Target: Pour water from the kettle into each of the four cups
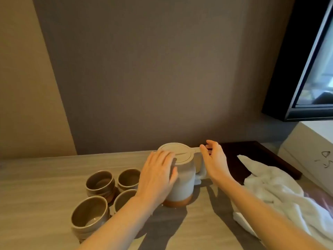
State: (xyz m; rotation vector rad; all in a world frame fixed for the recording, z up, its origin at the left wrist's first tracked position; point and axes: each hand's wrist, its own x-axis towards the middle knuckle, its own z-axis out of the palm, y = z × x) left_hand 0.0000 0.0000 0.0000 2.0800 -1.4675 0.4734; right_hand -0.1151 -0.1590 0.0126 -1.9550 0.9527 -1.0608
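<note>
A white kettle point(183, 184) with a flat round lid and a brown base stands upright on the light wooden table point(36, 177). My left hand point(158, 175) rests flat against the kettle's left side, fingers spread. My right hand point(214, 159) hovers at the kettle's handle point(201, 170) on the right, fingers apart, its fingertips near the lid's tab. Several brown ceramic cups sit in a cluster left of the kettle: far-left cup point(100, 183), far-right cup point(128, 178), near-left cup point(89, 216), and a near-right cup point(124, 198) partly hidden by my left forearm.
A crumpled white towel point(273, 188) lies to the right, partly on a dark tray point(261, 154). A white box point(313, 148) stands at the far right under a dark-framed screen point(310, 69). A grey-brown wall runs directly behind the kettle.
</note>
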